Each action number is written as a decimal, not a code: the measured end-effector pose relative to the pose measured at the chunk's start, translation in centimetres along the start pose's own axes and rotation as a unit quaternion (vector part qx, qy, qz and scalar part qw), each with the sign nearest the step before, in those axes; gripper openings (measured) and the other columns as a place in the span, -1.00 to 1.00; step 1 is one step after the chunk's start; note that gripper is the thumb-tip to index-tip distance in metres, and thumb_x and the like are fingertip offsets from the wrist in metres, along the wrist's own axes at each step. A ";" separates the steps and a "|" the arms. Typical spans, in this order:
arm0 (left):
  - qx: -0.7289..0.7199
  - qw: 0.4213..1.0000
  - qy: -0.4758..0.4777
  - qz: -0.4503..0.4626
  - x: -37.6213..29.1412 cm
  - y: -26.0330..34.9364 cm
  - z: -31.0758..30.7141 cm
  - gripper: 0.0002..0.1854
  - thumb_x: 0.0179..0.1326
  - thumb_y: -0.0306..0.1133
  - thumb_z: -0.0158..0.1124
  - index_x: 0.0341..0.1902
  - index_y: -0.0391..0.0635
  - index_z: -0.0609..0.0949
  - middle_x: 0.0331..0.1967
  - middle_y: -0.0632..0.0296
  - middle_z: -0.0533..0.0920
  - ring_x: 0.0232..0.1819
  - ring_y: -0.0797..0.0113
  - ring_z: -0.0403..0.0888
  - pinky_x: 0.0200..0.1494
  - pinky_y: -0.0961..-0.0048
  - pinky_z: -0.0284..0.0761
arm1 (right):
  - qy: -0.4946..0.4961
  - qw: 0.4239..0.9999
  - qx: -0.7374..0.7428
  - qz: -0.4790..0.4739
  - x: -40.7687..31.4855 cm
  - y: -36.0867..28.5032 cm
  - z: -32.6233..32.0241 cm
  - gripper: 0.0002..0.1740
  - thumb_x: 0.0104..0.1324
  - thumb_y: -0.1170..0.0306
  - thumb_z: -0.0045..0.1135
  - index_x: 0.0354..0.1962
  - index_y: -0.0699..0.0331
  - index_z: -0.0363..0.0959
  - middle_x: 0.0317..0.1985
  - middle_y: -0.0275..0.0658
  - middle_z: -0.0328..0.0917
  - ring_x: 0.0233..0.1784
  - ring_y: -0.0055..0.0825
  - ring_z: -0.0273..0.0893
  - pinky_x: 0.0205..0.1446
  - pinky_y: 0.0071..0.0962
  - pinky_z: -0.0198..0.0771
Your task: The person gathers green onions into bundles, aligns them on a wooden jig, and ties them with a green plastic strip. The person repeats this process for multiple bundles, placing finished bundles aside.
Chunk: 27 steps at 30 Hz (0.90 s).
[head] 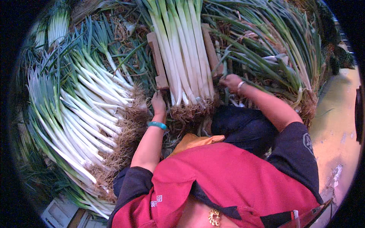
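Note:
A bundle of long white-stalked leeks or large green onions (186,57) lies between the upright sides of a wooden frame (157,61), roots towards me. My left hand (158,105), below a teal wristband, is at the near end of the frame's left side, left of the roots. My right hand (231,82), with a light band at the wrist, is closed near the frame's right side, beside some green leaves; what its fingers hold is too small to make out. Whether the left fingers grip anything is hidden.
A large pile of similar stalks (94,128) with brown roots spreads at the left. Long green leaves and untrimmed stalks (273,51) are heaped at the right, beside a yellowish surface (333,125). An orange bag or cloth (194,142) lies by my lap.

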<state>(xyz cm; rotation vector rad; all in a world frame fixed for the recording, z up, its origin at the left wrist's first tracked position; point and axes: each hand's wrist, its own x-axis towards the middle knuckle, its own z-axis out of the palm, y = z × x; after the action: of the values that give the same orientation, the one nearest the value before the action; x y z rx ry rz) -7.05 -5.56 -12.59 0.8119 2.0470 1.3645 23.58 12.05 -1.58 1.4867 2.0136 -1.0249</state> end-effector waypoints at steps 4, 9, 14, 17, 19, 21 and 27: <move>-0.138 0.978 -0.143 -0.072 0.1 0.6 -1.5 -0.75 0.21 -0.38 -0.04 -0.29 -0.27 0.60 -0.33 0.12 0.62 -0.30 0.33 0.51 -0.17 0.38 0.39 | 0.078 0.978 -0.093 -0.169 -1.8 -6.1 1.2 -0.67 0.19 0.15 -0.11 -0.20 0.14 0.42 -0.22 -0.06 0.47 -0.19 -0.08 0.47 -0.20 -0.20 0.41; -0.117 0.985 -0.048 -0.120 1.1 1.7 -3.1 -0.75 0.22 -0.35 -0.11 -0.36 -0.15 0.58 -0.35 0.21 0.54 -0.26 0.33 0.41 -0.06 0.38 0.28 | 0.213 0.971 -0.012 -0.112 0.8 -11.1 1.3 -0.70 0.22 0.18 -0.12 -0.38 0.24 0.43 -0.38 -0.02 0.51 -0.26 -0.06 0.47 -0.20 -0.12 0.34; -0.219 0.964 -0.033 -0.148 3.0 1.9 -2.6 -0.84 0.11 -0.38 0.00 -0.35 -0.15 0.54 -0.35 0.24 0.51 -0.26 0.36 0.45 -0.14 0.41 0.37 | 0.330 0.893 0.305 -0.034 3.1 -8.0 -0.8 -0.74 0.20 0.28 -0.15 -0.47 0.24 0.46 -0.48 -0.09 0.54 -0.35 -0.22 0.53 -0.29 -0.22 0.38; -0.140 0.988 -0.022 -0.058 3.9 2.9 -3.0 -0.84 0.14 -0.37 -0.02 -0.39 -0.14 0.53 -0.39 0.26 0.49 -0.30 0.35 0.41 -0.15 0.42 0.35 | 0.507 0.793 0.323 0.101 3.1 -6.7 -1.5 -0.77 0.18 0.28 -0.12 -0.47 0.21 0.47 -0.45 -0.08 0.55 -0.38 -0.24 0.54 -0.32 -0.21 0.39; -0.110 0.992 -0.015 -0.064 4.0 4.0 -2.9 -0.83 0.16 -0.36 -0.04 -0.40 -0.14 0.52 -0.41 0.27 0.48 -0.32 0.35 0.40 -0.15 0.42 0.35 | 0.454 0.890 0.036 -0.001 3.0 -7.7 -1.4 -0.84 0.12 0.34 -0.08 -0.45 0.17 0.46 -0.42 -0.06 0.53 -0.34 -0.16 0.51 -0.26 -0.19 0.38; -0.097 0.986 -0.004 -0.138 3.3 5.1 -3.1 -0.82 0.18 -0.37 -0.06 -0.39 -0.15 0.52 -0.42 0.27 0.47 -0.31 0.34 0.39 -0.16 0.42 0.34 | 0.294 0.940 0.153 -0.080 3.2 -10.5 -0.5 -0.82 0.11 0.34 -0.11 -0.41 0.17 0.45 -0.38 -0.05 0.53 -0.29 -0.10 0.50 -0.21 -0.18 0.36; 0.076 0.992 -0.083 0.058 0.7 6.9 -3.5 -0.72 0.30 -0.30 -0.07 -0.37 -0.26 0.51 -0.45 0.17 0.53 -0.36 0.38 0.41 -0.24 0.45 0.34 | 0.486 0.846 0.219 0.000 1.3 -9.1 -4.4 -0.75 0.10 0.24 -0.09 -0.46 0.22 0.47 -0.39 -0.02 0.50 -0.27 -0.14 0.49 -0.20 -0.26 0.37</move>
<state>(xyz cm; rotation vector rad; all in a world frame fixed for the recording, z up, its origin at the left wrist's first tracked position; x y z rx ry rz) -8.75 -5.05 -5.00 1.0886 2.0168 1.1688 15.01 14.90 3.09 2.6498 2.4860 -0.8206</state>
